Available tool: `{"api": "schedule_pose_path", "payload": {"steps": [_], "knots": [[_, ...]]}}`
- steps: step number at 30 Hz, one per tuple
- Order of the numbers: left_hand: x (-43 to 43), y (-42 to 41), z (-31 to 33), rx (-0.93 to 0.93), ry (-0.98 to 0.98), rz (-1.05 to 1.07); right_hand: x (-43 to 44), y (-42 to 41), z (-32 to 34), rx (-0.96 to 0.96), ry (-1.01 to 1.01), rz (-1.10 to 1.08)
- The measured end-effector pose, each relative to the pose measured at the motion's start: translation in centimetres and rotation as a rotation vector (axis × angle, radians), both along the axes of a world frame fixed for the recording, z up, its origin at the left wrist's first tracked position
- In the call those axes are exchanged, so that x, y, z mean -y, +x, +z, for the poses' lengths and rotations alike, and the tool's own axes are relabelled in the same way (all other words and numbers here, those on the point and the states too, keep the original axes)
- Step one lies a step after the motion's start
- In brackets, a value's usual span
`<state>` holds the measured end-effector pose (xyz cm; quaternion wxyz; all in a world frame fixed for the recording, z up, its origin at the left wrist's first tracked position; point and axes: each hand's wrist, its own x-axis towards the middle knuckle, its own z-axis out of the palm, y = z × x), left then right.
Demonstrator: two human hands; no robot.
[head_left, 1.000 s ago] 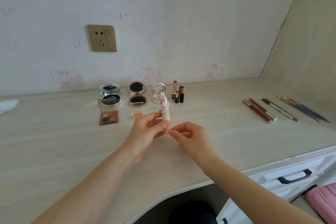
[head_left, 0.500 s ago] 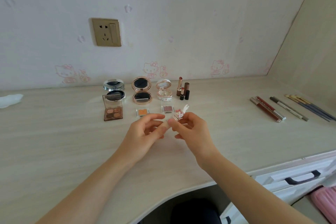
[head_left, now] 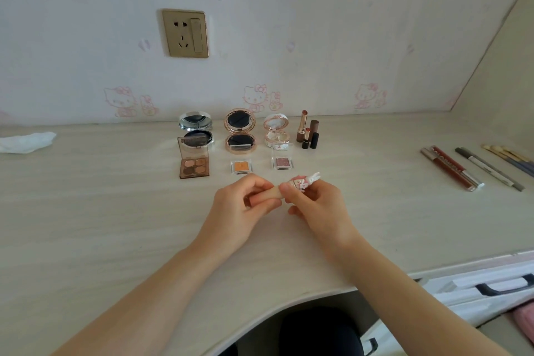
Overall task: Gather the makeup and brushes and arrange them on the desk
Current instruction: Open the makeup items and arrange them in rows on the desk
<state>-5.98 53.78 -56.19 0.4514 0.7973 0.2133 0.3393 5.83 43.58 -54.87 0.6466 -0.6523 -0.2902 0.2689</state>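
Item: rabbit-capped cosmetic tube [head_left: 300, 182], held level above the desk [head_left: 115, 211].
Left hand [head_left: 238, 208]: pinches the tube body.
Right hand [head_left: 318, 205]: curled round the cap end.
Risk: the cap could pull loose and the tube drop onto the eyeshadow pans [head_left: 242, 167] nearby.

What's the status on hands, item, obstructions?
Left hand and right hand both grip small beige tube with white bunny cap, roughly level. Nearest item: small clear-cased pink eyeshadow pan, just beyond, not touched.

Lighting: bright, soft, even daylight; source unseen. Shadows: faint, soft-edged on tabletop [head_left: 86, 225]. Glare: none strong. Distortion: wide-angle bowing along tabletop's far edge and corners. Focus: slightly soft throughout.
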Motion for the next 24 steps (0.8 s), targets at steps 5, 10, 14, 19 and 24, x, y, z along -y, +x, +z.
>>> {"api": "schedule_pose_path", "payload": {"steps": [5,10,14,19,24], "knots": [[-0.3,0.0,0.2,-0.029,-0.020,-0.069,0.2,0.7,-0.1,0.022,0.016,0.062],[-0.5,-0.4,0.7,-0.027,-0.034,-0.126,0.5,1.4,0.5,0.038,0.049,0.184],[-0.7,-0.3,0.3,-0.015,-0.029,-0.093,0.9,2.3,1.5,-0.148,0.020,0.315],[-0.8,-0.1,0.1,-0.019,0.004,-0.068,1.2,2.4,2.7,0.049,-0.259,0.274],[-1.0,-0.1,-0.2,-0.036,0.016,-0.066,1.2,2.8,2.8,0.202,-0.254,0.302]]}}
